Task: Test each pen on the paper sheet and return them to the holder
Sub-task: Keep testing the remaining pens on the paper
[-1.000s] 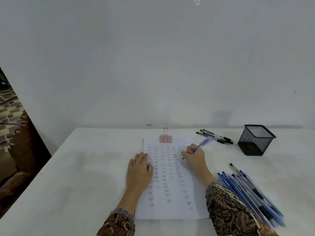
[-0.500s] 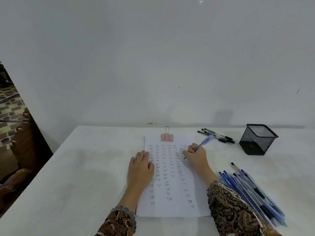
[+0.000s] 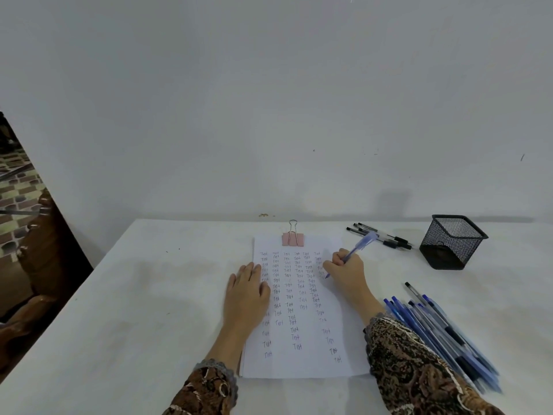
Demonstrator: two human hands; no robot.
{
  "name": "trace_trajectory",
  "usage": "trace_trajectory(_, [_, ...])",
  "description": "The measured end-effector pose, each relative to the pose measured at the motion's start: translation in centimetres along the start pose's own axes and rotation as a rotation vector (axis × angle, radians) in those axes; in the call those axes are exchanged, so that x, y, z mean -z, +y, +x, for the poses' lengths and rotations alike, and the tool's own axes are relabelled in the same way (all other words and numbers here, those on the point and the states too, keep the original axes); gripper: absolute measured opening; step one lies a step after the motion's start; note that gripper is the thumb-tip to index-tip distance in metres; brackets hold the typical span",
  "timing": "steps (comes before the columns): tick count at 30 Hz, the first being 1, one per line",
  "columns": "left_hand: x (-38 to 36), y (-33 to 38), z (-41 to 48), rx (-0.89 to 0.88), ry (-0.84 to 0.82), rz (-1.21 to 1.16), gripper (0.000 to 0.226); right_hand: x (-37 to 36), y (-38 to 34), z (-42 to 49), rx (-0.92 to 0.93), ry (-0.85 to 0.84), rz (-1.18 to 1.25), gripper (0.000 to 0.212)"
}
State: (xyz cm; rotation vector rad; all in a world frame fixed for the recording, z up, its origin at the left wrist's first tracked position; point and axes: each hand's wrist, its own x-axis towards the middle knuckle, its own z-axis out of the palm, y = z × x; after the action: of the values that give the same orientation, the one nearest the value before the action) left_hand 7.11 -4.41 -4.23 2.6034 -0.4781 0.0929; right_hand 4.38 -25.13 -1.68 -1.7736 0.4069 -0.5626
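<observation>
1. Head view: the right hand (image 3: 347,277) is curled tight round a see-through blue plastic pen (image 3: 360,244) and pinches it low down, near the tip. The tip is down on the paper by the right-hand row of words. The back end leans up toward 1 o'clock. I think the pen is held this way to write one more small test word.
2. The left hand (image 3: 247,295) lies flat with straight fingers on the left edge of the white paper sheet (image 3: 308,363). It holds nothing. I think it presses down so the sheet cannot slide.
3. The sheet lies in the middle of the white table (image 3: 134,310). Little "Test" words fill most of it. A pink metal binder clip (image 3: 292,239) bites the top edge at 12 o'clock, likely to keep the pages together.
4. At 1 o'clock from the sheet, a few thin black pens (image 3: 386,236) lie side by side on the table.
5. At 2 o'clock stands the black wire-mesh pen holder (image 3: 452,244). No pens stick out of it, so the putting-back step looks not yet done.
6. At 4 o'clock a big pile of blue pens (image 3: 443,333) lies just beside the right patterned sleeve (image 3: 413,369). I think it sits there so the writing hand can reach it easily.
</observation>
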Motion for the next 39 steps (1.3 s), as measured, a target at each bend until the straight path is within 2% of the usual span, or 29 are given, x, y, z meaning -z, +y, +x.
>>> trace_trajectory(6, [-0.1, 0.0, 0.1, 0.000, 0.007, -0.003, 0.049, -0.2, 0.3, 0.1, 0.023, 0.005, 0.008, 0.051])
trace_trajectory(11, [-0.1, 0.1, 0.0, 0.005, 0.013, -0.009, 0.049, 1.5, -0.9, 0.9, -0.174, 0.057, 0.533, 0.045])
trace_trajectory(13, [-0.1, 0.1, 0.0, 0.009, 0.028, -0.031, 0.049, 1.9, -2.9, 1.0, -0.156, 0.025, 0.583, 0.044])
trace_trajectory(15, [-0.1, 0.2, 0.0, 0.011, 0.059, -0.067, 0.048, 1.7, -4.8, 0.5, 0.004, -0.072, 0.359, 0.036])
trace_trajectory(17, [-0.1, 0.1, -0.2, -0.006, 0.114, -0.105, 0.048, 1.4, -5.7, 0.2, 0.293, -0.156, -0.165, 0.024])
trace_trajectory(19, [0.0, 0.2, -0.4, -0.058, 0.200, -0.135, 0.051, 0.9, -5.6, -0.1, 0.540, -0.239, -0.653, 0.021])
trace_trajectory(21, [0.1, 0.3, -0.6, -0.144, 0.241, -0.169, 0.063, 0.1, -4.6, -0.5, 0.670, -0.333, -0.866, 0.026])
trace_trajectory(24, [0.0, 0.7, -0.8, -0.275, 0.138, -0.173, 0.069, -1.1, -3.2, -1.8, 0.797, -0.383, -0.935, 0.035])
trace_trajectory(26, [0.1, 0.8, -0.7, -0.327, 0.082, -0.131, 0.073, -1.4, -2.3, -1.8, 0.884, -0.320, -0.952, 0.031])
trace_trajectory(28, [0.3, 0.8, -0.8, -0.311, 0.094, -0.157, 0.081, -1.5, -1.9, -1.6, 0.924, -0.242, -0.958, 0.028])
trace_trajectory(32, [0.8, 1.1, -1.0, -0.226, 0.146, -0.285, 0.046, -1.6, -1.8, -1.5, 1.009, -0.208, -0.984, 0.030])
trace_trajectory(39, [0.5, 1.5, -1.0, -0.351, -0.028, -0.240, 0.031, -1.3, -1.7, -2.1, 0.888, -0.305, -1.117, 0.046])
